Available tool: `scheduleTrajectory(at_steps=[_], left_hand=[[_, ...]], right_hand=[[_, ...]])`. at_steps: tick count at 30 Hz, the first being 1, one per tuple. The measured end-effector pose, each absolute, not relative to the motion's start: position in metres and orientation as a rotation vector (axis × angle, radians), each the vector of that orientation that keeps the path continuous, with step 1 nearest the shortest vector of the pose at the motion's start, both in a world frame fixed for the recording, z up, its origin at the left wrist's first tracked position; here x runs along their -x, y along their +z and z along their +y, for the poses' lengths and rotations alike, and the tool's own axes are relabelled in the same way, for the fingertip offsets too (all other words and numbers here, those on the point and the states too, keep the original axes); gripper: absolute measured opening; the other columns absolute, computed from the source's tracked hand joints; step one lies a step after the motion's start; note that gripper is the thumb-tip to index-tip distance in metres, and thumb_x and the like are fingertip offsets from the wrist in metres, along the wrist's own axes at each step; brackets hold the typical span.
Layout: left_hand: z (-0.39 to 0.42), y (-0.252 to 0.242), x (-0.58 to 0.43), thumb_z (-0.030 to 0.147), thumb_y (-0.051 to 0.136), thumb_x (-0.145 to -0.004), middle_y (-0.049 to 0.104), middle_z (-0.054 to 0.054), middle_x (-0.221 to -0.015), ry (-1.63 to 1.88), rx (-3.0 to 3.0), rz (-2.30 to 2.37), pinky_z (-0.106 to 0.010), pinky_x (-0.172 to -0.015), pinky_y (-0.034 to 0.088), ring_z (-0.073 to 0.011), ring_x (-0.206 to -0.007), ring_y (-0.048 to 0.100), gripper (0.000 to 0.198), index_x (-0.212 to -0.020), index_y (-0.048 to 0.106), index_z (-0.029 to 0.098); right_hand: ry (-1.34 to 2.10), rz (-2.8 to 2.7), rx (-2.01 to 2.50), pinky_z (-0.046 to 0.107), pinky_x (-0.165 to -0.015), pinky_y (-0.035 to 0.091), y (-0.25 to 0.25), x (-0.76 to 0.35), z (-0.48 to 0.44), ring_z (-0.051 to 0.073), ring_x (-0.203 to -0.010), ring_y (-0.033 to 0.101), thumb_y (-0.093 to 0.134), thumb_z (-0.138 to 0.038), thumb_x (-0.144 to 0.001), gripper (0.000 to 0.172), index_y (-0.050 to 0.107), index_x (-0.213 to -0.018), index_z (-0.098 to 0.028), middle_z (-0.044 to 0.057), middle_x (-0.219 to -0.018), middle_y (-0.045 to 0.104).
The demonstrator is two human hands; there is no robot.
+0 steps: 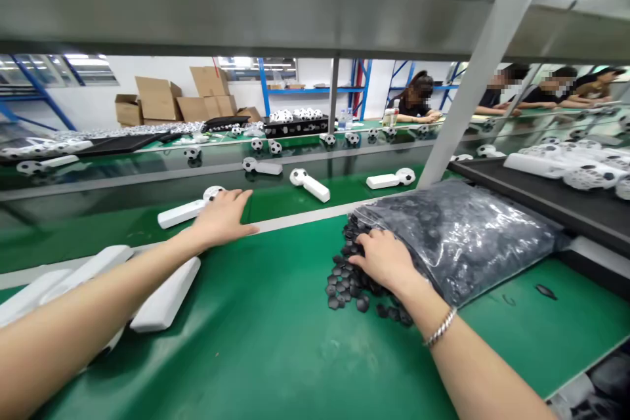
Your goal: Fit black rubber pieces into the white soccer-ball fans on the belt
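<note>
My left hand is stretched out flat over a white handheld fan lying on the green conveyor belt, fingers spread and touching its round head. My right hand rests with fingers curled in a heap of small black caps that spills from a clear plastic bag. What the curled fingers hold is hidden.
More white fans lie along the belt. White fan bodies lie under my left forearm. A black tray of white fan parts sits at right. A slanted metal post rises ahead. Other people sit at the far side.
</note>
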State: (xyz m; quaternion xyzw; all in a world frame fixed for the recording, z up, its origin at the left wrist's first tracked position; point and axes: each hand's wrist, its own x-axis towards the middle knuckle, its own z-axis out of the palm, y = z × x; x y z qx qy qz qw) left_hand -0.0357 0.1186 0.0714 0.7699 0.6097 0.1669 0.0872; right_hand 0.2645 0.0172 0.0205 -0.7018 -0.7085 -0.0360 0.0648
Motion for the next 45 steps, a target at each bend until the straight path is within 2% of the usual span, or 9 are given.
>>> scheduleTrajectory(at_steps=[3, 6, 10, 13, 19, 24, 33, 42, 45], left_hand=[[0.090, 0.070, 0.082, 0.052, 0.060, -0.058, 0.050, -0.023, -0.118, -0.100, -2.478, 2.192, -0.060, -0.086, 0.030, -0.0436, -0.110, 0.041, 0.078, -0.124, 0.042, 0.014], [0.074, 0.061, 0.104, 0.051, 0.056, -0.061, 0.053, -0.022, -0.111, -0.352, -2.389, 2.251, -0.053, -0.077, 0.040, -0.0393, -0.097, 0.052, 0.075, -0.123, 0.042, 0.011], [0.057, 0.047, 0.087, 0.034, 0.054, -0.065, 0.046, -0.016, -0.123, -0.010, -2.525, 1.924, -0.037, -0.084, 0.042, -0.0295, -0.105, 0.051, 0.071, -0.130, 0.033, 0.013], [0.042, 0.040, 0.054, 0.034, 0.059, -0.064, 0.047, -0.010, -0.126, 0.226, -2.525, 1.611, -0.032, -0.091, 0.039, -0.0253, -0.111, 0.048, 0.068, -0.127, 0.038, 0.017], [0.025, 0.034, -0.001, 0.046, 0.064, -0.061, 0.056, -0.005, -0.116, 0.324, -2.533, 1.317, -0.036, -0.090, 0.039, -0.0257, -0.105, 0.051, 0.066, -0.121, 0.046, 0.023], [0.030, 0.023, -0.019, 0.059, 0.062, -0.059, 0.055, -0.006, -0.107, 0.435, -2.465, 1.524, -0.033, -0.072, 0.045, -0.0258, -0.090, 0.057, 0.071, -0.120, 0.045, 0.027], [0.037, 0.012, -0.016, 0.058, 0.067, -0.054, 0.049, -0.010, -0.120, 0.522, -2.355, 1.332, -0.036, -0.089, 0.041, -0.0265, -0.110, 0.047, 0.092, -0.130, 0.035, 0.019], [0.033, 0.015, -0.018, 0.056, 0.058, -0.065, 0.050, -0.009, -0.123, 0.470, -2.402, 1.289, -0.037, -0.089, 0.040, -0.0278, -0.110, 0.049, 0.075, -0.128, 0.037, 0.021], [0.031, 0.017, -0.018, 0.055, 0.053, -0.071, 0.045, -0.011, -0.130, 0.396, -2.462, 1.284, -0.038, -0.091, 0.040, -0.0285, -0.113, 0.047, 0.075, -0.133, 0.030, 0.019]], right_hand=[[-0.064, -2.203, 2.176, 0.036, -0.066, 0.045, 0.020, -0.267, 0.021, 0.029, -0.087, 0.059, 0.058, -0.032, -0.076, 0.024, 0.061, -0.096, -0.019, 0.011, -0.094, 0.062], [-0.056, -2.240, 2.118, 0.033, -0.065, 0.044, 0.017, -0.265, 0.023, 0.026, -0.083, 0.061, 0.057, -0.026, -0.077, 0.015, 0.063, -0.089, -0.020, 0.008, -0.089, 0.064], [-0.044, -2.261, 1.924, 0.032, -0.072, 0.044, 0.014, -0.258, 0.023, 0.023, -0.089, 0.059, 0.052, -0.022, -0.079, 0.017, 0.064, -0.091, -0.024, 0.005, -0.090, 0.066], [-0.007, -2.247, 1.754, 0.031, -0.077, 0.042, 0.011, -0.252, 0.020, 0.022, -0.093, 0.056, 0.052, -0.020, -0.080, 0.020, 0.062, -0.097, -0.023, 0.005, -0.092, 0.066], [0.340, -2.121, 1.540, 0.028, -0.077, 0.043, 0.009, -0.243, 0.018, 0.017, -0.085, 0.059, 0.051, -0.018, -0.080, 0.011, 0.062, -0.083, -0.019, 0.003, -0.090, 0.067], [0.520, -1.994, 1.262, 0.025, -0.068, 0.044, 0.013, -0.234, 0.012, 0.012, -0.072, 0.056, 0.053, -0.019, -0.080, 0.006, 0.059, -0.081, -0.019, 0.000, -0.079, 0.063], [0.583, -1.975, 1.030, 0.036, -0.093, 0.035, 0.003, -0.197, 0.001, 0.016, -0.097, 0.048, 0.063, -0.020, -0.074, 0.002, 0.062, -0.076, -0.020, 0.002, -0.093, 0.050], [0.711, -1.841, 1.108, 0.031, -0.085, 0.045, -0.007, -0.193, 0.006, 0.019, -0.116, 0.039, 0.061, -0.023, -0.073, 0.017, 0.047, -0.082, -0.019, 0.007, -0.116, 0.041], [0.835, -1.830, 1.102, 0.032, -0.081, 0.048, -0.009, -0.194, 0.005, 0.018, -0.109, 0.047, 0.059, -0.026, -0.075, 0.026, 0.041, -0.093, -0.021, 0.009, -0.119, 0.044]])
